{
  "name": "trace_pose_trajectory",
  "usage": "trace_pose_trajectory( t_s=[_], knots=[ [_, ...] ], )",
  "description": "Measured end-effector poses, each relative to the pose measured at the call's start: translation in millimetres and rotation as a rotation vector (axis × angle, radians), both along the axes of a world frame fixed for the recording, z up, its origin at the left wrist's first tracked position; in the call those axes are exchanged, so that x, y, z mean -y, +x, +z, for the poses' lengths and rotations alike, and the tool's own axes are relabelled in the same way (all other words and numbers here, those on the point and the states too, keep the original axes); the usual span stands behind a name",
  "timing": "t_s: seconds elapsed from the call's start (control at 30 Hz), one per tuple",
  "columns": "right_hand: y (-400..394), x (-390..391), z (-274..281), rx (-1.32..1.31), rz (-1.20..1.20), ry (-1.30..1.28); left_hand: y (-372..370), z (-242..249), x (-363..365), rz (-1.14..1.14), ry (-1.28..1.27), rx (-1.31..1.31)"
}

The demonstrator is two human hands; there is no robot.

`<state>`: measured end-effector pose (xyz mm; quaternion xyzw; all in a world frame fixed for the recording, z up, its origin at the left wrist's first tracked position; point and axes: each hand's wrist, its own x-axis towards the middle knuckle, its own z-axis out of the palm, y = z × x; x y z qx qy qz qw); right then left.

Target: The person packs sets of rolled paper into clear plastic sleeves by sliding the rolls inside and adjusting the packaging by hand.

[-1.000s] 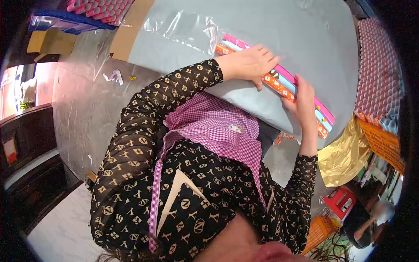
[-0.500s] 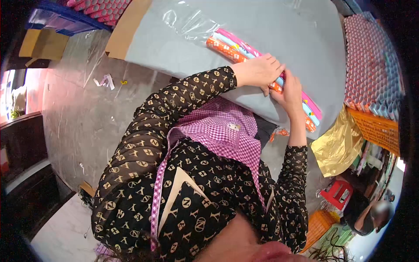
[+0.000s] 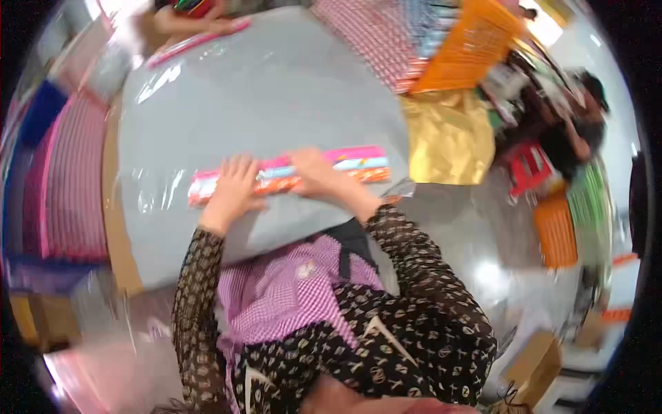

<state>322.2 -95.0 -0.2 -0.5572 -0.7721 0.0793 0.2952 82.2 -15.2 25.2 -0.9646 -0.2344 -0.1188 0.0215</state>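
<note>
A bundle of patterned paper rolls (image 3: 362, 164), pink, light blue and orange, lies across the grey table (image 3: 255, 90) in front of me. Shiny clear film (image 3: 162, 190) shows at its left end. My left hand (image 3: 238, 183) rests over the left part of the bundle, its fingers stretched out and the thumb apart. Around the middle of the rolls is my right hand (image 3: 314, 172), fingers over the far side and thumb on the near side; it is somewhat blurred.
Across the table a co-worker's hand (image 3: 221, 26) touches a pink roll (image 3: 196, 43). Stacked rolls stand at left (image 3: 76, 179) and at the far right (image 3: 372, 41), beside an orange crate (image 3: 469, 45). Gold sheeting (image 3: 452, 138) hangs near the table's right edge. Another person (image 3: 576, 134) is at right.
The view has turned, and the bundle now lies nearly level across it. My hands, close together before, are now apart, the left one towards the left end. The co-worker's hand has come into view.
</note>
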Motion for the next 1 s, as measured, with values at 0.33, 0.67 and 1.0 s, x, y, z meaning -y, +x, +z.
trace_pose_trajectory(
  t_s=[0.33, 0.67, 1.0],
  knots=[
    [-9.7, 14.2, 14.6, 0.081, 0.05, -0.056, -9.6, 5.4, -8.1, 0.037, -0.099, -0.108],
    [-11.9, 8.6, 18.6, 0.09, 0.007, 0.006, -9.6, 10.1, -18.4, 0.005, -0.132, -0.056],
    [54.4, 45.1, 30.6, 0.141, 0.033, -0.261, -14.8, 8.1, -17.2, -0.016, -0.154, 0.036]
  ],
)
